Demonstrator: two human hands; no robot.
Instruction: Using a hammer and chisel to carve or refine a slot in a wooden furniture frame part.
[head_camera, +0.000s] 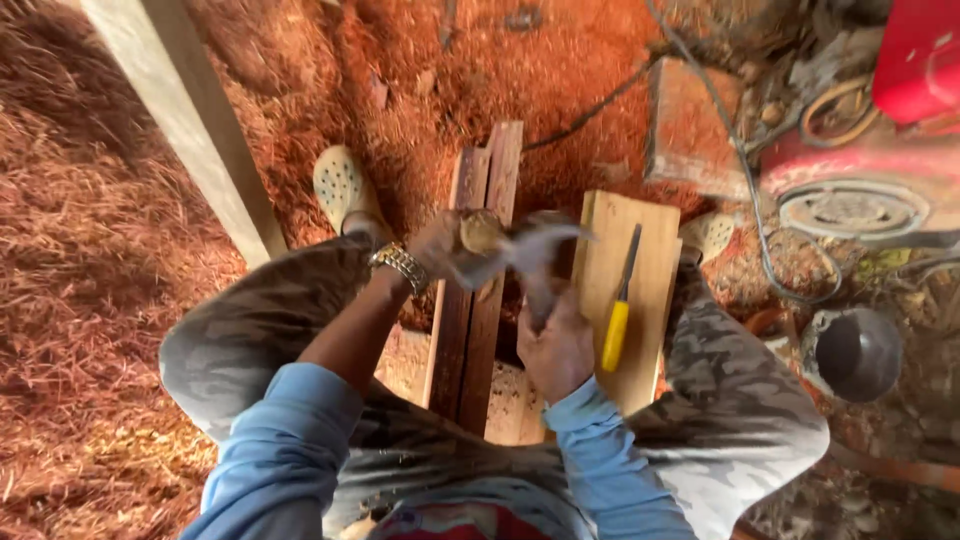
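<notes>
Gripping blurred steel hammer (530, 255) w/ hands, dark rough planks (470, 290), red sawdust (420, 90)

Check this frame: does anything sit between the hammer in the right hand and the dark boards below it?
Nothing visible does. The right hand grips a hammer whose blurred head is directly over the dark boards. The left hand holds something small at the boards' top, beside the hammer head. The yellow-handled chisel lies off to the side.

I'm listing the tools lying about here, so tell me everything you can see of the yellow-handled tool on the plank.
The yellow-handled tool looks like a chisel or screwdriver: a smooth yellow grip, plastic by its look, with a slim dark metal blade. It lies flat on the pale wooden plank, blade pointing away from the person, handle nearest. The right hand is just beside it, not touching. Its tip is too small to tell.
</notes>
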